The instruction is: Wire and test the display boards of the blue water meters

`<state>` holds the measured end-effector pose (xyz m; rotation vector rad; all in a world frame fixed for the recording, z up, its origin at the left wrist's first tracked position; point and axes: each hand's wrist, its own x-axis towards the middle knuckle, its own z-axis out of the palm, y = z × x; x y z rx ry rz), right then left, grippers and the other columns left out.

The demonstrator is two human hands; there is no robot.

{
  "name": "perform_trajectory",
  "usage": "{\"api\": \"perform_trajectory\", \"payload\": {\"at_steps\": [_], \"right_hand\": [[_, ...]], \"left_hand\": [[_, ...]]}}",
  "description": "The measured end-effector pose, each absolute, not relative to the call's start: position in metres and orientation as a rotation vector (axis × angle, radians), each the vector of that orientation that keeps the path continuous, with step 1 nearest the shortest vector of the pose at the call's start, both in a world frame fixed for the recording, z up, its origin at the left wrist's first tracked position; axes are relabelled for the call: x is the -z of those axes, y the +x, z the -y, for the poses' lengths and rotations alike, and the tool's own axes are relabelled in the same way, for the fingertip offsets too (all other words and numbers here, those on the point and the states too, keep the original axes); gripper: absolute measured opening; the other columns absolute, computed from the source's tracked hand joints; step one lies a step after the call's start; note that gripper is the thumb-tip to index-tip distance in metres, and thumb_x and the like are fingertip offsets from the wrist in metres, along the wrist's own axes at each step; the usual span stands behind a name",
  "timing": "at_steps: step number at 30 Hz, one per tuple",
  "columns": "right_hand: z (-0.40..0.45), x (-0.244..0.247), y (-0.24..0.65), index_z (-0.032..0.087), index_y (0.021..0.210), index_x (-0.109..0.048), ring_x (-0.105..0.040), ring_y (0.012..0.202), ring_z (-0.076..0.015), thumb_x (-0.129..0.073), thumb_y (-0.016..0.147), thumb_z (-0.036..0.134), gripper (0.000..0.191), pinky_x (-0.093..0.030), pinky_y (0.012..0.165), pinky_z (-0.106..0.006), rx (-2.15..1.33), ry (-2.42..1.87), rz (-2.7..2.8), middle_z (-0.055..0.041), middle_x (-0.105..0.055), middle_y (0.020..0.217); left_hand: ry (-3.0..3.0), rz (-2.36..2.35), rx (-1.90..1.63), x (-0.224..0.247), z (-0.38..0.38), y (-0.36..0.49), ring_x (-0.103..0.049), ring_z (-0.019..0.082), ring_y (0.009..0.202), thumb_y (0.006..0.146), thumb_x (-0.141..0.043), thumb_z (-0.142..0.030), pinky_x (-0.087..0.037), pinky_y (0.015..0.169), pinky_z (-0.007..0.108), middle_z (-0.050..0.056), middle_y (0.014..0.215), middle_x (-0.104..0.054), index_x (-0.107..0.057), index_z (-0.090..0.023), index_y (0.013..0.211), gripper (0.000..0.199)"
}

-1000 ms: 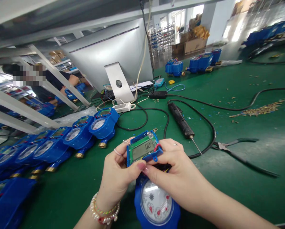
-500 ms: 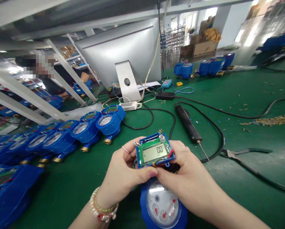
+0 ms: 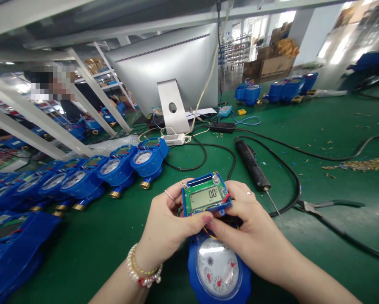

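Observation:
A green circuit board with a lit display (image 3: 205,197) sits in a small blue frame and reads 0.0. My left hand (image 3: 168,223) grips the left side of this display module, its thumb along the lower edge. On the right side my right hand (image 3: 248,230) grips the same module, and the two thumbs meet below it. Directly beneath is a blue meter (image 3: 219,270) with a round white dial and small red pointers. Coloured wires show between module and meter. The fingers behind the module are partly hidden.
Rows of blue meters (image 3: 78,179) stand at the left. A black electric screwdriver (image 3: 252,164) and pliers (image 3: 328,215) lie at the right, with cables around. A monitor (image 3: 167,63) stands behind. Screws (image 3: 371,164) are piled far right. A person is at the back left.
The view has shifted slightly. The display module is tilted a little differently in my hands, and a blue tab and wires below it show more clearly. Both hands keep their grip.

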<state>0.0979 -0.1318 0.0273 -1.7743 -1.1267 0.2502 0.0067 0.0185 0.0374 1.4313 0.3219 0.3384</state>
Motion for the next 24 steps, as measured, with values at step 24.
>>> {"api": "perform_trajectory", "payload": {"at_steps": [24], "right_hand": [[0.15,-0.032,0.152,0.022,0.085,-0.072,-0.052,0.082,-0.0166,-0.065,0.089,0.022,0.008,-0.036,0.076,-0.031,-0.105,-1.711,1.597,-0.001,-0.06,0.082]], "left_hand": [[1.365,-0.246,-0.453,-0.025,-0.021,0.012,-0.071,0.014,0.09,0.064,-0.084,-0.012,-0.054,0.079,0.014,0.0,0.1,-0.076,-0.068,-0.022,0.108,0.048]]}}
